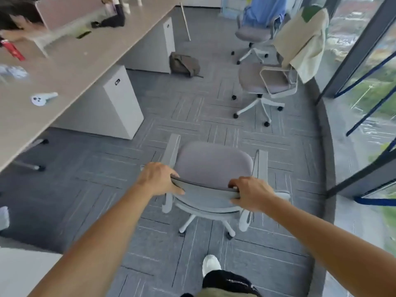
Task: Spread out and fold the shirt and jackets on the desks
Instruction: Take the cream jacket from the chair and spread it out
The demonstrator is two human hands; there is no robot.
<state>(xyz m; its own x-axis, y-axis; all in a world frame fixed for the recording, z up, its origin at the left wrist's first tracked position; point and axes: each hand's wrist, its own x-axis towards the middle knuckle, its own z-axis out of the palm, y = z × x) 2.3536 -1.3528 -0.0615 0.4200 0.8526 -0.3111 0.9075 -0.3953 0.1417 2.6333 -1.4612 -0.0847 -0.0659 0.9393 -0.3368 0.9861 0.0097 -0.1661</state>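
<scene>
A cream jacket (pixel 304 46) hangs over the back of a chair (pixel 267 82) at the upper right of the frame, and a blue shirt (pixel 265 11) drapes over a further chair (pixel 252 35) above it. In the lower centre the left hand (pixel 159 179) and right hand (pixel 250 192) each have their grip closed on the backrest top of the nearest chair (pixel 212 166), one at either end. The counter (pixel 70 61) runs along the upper left with a white controller (pixel 42 99) on it

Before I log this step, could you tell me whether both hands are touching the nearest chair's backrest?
Touching: the head view shows the left hand and right hand gripping the backrest top edge.
</scene>
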